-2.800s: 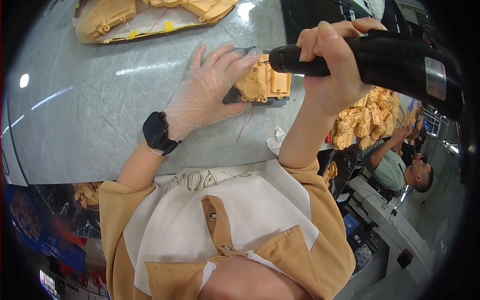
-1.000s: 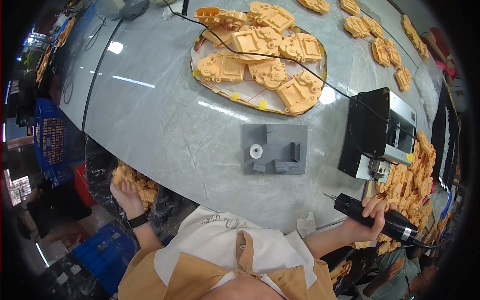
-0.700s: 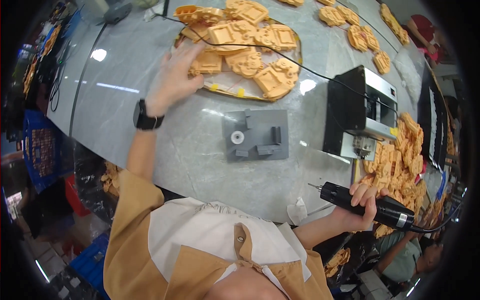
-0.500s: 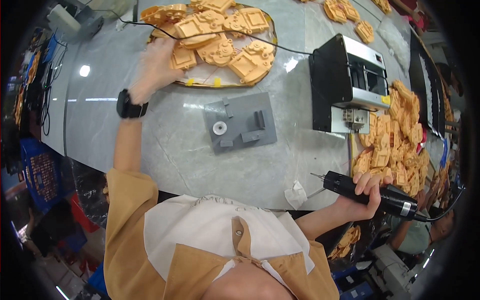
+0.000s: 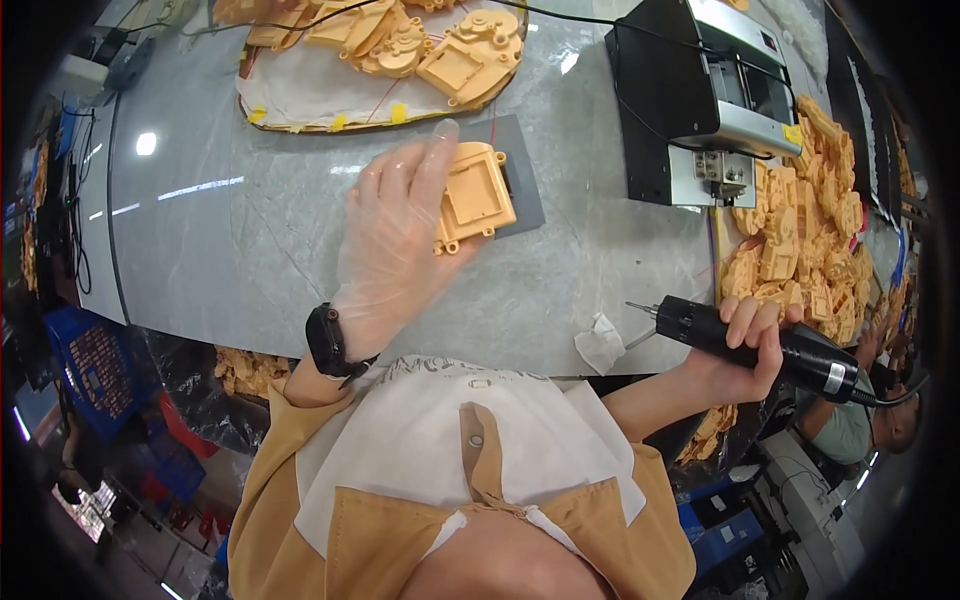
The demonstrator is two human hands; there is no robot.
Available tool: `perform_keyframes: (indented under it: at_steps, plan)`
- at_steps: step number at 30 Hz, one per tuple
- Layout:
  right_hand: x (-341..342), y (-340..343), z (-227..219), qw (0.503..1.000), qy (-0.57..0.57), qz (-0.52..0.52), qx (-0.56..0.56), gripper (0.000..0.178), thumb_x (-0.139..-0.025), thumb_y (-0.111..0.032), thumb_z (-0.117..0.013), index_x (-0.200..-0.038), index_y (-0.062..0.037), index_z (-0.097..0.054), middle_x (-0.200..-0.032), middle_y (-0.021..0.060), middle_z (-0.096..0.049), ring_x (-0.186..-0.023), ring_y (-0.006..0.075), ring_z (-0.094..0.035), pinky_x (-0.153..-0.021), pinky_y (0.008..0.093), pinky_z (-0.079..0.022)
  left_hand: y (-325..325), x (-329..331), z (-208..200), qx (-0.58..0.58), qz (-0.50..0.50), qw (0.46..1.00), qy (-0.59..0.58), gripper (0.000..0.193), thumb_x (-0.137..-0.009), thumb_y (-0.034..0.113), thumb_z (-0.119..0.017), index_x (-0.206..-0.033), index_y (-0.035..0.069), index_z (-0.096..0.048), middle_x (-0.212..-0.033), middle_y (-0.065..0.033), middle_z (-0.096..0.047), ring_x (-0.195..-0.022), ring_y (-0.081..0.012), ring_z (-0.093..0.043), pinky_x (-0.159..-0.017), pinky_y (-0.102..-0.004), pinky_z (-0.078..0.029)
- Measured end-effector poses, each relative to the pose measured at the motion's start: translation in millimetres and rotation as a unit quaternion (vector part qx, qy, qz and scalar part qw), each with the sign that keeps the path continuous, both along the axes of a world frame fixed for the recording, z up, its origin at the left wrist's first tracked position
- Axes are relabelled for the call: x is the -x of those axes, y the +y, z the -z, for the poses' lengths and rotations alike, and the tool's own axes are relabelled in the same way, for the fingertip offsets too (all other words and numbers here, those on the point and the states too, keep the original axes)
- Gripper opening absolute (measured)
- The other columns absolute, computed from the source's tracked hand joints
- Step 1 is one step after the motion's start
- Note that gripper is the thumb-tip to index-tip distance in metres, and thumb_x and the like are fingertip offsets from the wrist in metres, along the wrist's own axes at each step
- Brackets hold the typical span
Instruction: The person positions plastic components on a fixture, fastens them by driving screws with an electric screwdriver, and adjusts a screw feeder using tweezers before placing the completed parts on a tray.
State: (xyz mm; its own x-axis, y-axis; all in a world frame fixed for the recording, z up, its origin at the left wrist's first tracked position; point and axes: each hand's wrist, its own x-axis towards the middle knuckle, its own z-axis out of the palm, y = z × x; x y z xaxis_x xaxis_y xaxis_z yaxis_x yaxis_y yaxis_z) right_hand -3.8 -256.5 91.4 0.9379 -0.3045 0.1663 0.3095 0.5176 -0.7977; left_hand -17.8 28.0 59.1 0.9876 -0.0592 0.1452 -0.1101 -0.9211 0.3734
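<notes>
One orange plastic part (image 5: pixel 474 196) is lying on the grey block (image 5: pixel 520 170), just under your left hand (image 5: pixel 395 245); it looks light, stiff and slightly slick, so grip its edges. Your gloved fingers (image 5: pixel 432 165) are resting spread on it. Your right hand (image 5: pixel 745 340) is clamping the black screwdriver (image 5: pixel 760 340), well apart.

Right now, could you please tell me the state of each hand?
Left hand: open, gloved, fingers resting on the orange plastic part on the grey fixture.
Right hand: closed around the black electric screwdriver.
</notes>
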Motion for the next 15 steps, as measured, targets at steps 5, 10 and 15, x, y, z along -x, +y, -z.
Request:
perform_keyframes:
  at_steps: [5, 10, 15]
  plan:
    - [2.9, -4.0, 0.6, 1.000, 0.005, 0.004, 0.007, 0.035, -0.078, -0.009, -0.047, -0.112, -0.0066, -0.042, -0.061, 0.0001, -0.036, -0.052, 0.0131, -0.040, -0.060, 0.0313, -0.035, 2.1, -4.8, -4.9, -0.028, 0.001, 0.999, -0.022, 0.097, -0.053, 0.028, -0.083, -0.135, 0.013, -0.033, -0.113, -0.0097, -0.042, -0.098, -0.0267, -0.041, -0.084, -0.0383, -0.038]
    - [0.0, 0.0, 3.5, 1.000, 0.015, 0.006, -0.008, 0.035, -0.076, -0.010, -0.049, -0.111, -0.0081, -0.043, -0.061, 0.0001, -0.037, -0.052, 0.0136, -0.041, -0.060, 0.0321, -0.036, -1.1, -17.1, -5.9, -0.058, 0.053, 0.997, 0.019, 0.098, -0.052, 0.026, -0.083, -0.135, 0.012, -0.033, -0.119, -0.0122, -0.041, -0.108, -0.0298, -0.040, -0.089, -0.0407, -0.038]
    - [-6.8, 1.8, 2.3, 0.997, -0.014, 0.071, 0.039, 0.038, -0.076, -0.008, -0.049, -0.114, -0.0061, -0.042, -0.061, 0.0017, -0.038, -0.050, 0.0154, -0.042, -0.058, 0.0342, -0.039, 5.2, -27.3, 7.8, 0.017, 0.115, 0.993, -0.009, 0.095, -0.051, 0.019, -0.083, -0.132, 0.007, -0.036, -0.120, -0.0150, -0.044, -0.115, -0.0349, -0.040, -0.097, -0.0435, -0.035]
